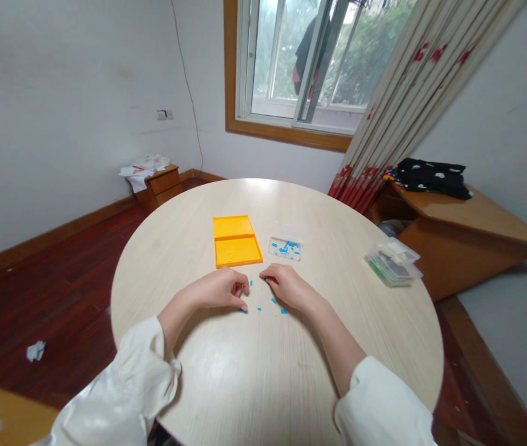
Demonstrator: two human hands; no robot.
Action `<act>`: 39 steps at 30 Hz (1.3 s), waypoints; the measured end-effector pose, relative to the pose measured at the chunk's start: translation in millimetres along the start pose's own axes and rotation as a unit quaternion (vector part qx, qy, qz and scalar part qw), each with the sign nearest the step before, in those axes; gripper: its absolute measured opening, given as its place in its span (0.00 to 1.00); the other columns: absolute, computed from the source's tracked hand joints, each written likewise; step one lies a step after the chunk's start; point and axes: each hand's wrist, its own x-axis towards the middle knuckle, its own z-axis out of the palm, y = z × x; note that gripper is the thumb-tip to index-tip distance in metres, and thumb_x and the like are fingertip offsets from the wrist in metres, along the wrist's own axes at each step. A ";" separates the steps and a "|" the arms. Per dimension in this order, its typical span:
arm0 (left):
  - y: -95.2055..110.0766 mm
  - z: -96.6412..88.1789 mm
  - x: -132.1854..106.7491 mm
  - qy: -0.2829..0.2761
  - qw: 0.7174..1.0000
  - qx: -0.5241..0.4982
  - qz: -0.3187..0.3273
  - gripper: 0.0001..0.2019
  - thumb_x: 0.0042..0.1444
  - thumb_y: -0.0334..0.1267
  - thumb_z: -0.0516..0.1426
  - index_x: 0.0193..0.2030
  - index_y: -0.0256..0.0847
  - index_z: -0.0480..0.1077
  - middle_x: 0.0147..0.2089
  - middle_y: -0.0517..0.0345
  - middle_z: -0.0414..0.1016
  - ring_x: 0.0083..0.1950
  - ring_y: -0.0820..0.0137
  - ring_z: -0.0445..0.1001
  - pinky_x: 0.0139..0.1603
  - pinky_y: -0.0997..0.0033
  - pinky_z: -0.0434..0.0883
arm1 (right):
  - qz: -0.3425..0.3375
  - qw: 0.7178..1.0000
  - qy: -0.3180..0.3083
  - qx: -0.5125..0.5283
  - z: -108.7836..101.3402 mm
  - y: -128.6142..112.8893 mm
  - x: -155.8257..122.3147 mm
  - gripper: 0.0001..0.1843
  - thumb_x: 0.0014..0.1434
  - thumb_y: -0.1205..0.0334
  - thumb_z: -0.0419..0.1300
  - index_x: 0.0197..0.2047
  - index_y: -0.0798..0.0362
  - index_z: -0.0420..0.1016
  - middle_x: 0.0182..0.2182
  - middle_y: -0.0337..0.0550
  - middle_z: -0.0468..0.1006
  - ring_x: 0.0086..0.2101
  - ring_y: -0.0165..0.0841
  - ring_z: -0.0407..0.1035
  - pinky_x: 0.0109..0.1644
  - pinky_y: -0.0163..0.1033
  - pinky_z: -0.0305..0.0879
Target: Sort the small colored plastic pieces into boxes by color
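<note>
My left hand [222,288] rests on the round wooden table [226,378] with its fingers curled in, the tips near a few tiny blue pieces [259,307]. My right hand [287,286] lies beside it, fingers also curled and pinched together near the same scatter of pieces. What either hand holds, if anything, is too small to make out. Just beyond the hands lies an open orange case [236,241]. To its right sits a small clear box [284,248] holding several blue pieces.
A stack of clear plastic boxes [393,262] sits near the table's right edge. A wooden desk [458,229] with dark cloth stands to the right, a small cabinet [161,184] at the far left wall. Crumpled paper [35,350] lies on the floor.
</note>
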 end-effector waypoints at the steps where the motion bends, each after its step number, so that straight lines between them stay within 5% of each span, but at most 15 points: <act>1: -1.6 0.1 0.1 -0.012 1.000 0.002 -0.001 0.13 0.44 0.42 0.63 0.33 0.37 0.70 0.24 0.66 0.64 0.25 0.76 0.61 0.25 0.76 0.55 | -0.009 1.000 -0.008 0.003 1.5 -5.8 0.1 0.13 0.55 0.76 0.51 0.34 0.56 0.77 0.32 0.45 0.77 0.35 0.31 0.68 0.41 0.35 0.59; 7: -2.7 2.0 -1.4 -0.048 0.999 0.019 -0.010 0.12 0.43 0.40 0.63 0.24 0.37 0.65 0.21 0.68 0.61 0.23 0.78 0.57 0.24 0.76 0.53 | -0.045 0.995 -0.068 0.058 1.5 -32.0 -4.6 0.08 0.56 0.68 0.58 0.39 0.54 0.76 0.34 0.43 0.71 0.35 0.30 0.66 0.41 0.34 0.59; 12: 6.8 0.6 -6.4 -0.071 0.997 -0.037 0.018 0.13 0.45 0.43 0.62 0.23 0.36 0.64 0.20 0.67 0.61 0.22 0.79 0.56 0.23 0.77 0.53 | -0.063 0.988 -0.100 0.095 6.4 -39.0 -6.8 0.07 0.49 0.64 0.66 0.34 0.54 0.77 0.37 0.42 0.71 0.38 0.31 0.66 0.44 0.35 0.61; 19: 7.9 -5.7 -6.3 0.024 0.994 -0.102 0.028 0.11 0.48 0.40 0.59 0.22 0.36 0.64 0.21 0.66 0.60 0.24 0.79 0.57 0.24 0.78 0.55 | -0.093 0.987 -0.093 0.091 19.6 -42.2 -1.8 0.09 0.52 0.73 0.61 0.36 0.55 0.76 0.40 0.44 0.75 0.42 0.32 0.68 0.46 0.36 0.62; 25: 7.4 8.9 4.4 0.108 0.990 -0.091 0.028 0.09 0.51 0.39 0.57 0.27 0.35 0.68 0.23 0.63 0.65 0.25 0.77 0.61 0.27 0.76 0.58 | -0.037 0.999 -0.021 0.020 14.5 -12.5 8.2 0.09 0.55 0.76 0.56 0.32 0.57 0.76 0.31 0.45 0.77 0.35 0.30 0.69 0.41 0.35 0.62; 34: 19.2 42.9 17.6 0.084 0.988 0.072 0.112 0.11 0.53 0.37 0.58 0.44 0.38 0.72 0.39 0.54 0.71 0.40 0.68 0.69 0.42 0.71 0.66 | 0.078 0.993 0.057 -0.072 -8.4 46.1 10.5 0.08 0.54 0.75 0.57 0.33 0.58 0.77 0.34 0.50 0.79 0.36 0.33 0.71 0.43 0.36 0.62; 39: 23.3 51.8 26.9 0.110 0.981 0.115 0.109 0.08 0.57 0.32 0.54 0.41 0.39 0.72 0.40 0.53 0.70 0.43 0.67 0.69 0.45 0.70 0.66 | 0.118 0.987 0.069 -0.084 -10.2 57.1 7.3 0.08 0.54 0.75 0.56 0.33 0.58 0.76 0.33 0.50 0.79 0.35 0.33 0.70 0.41 0.35 0.61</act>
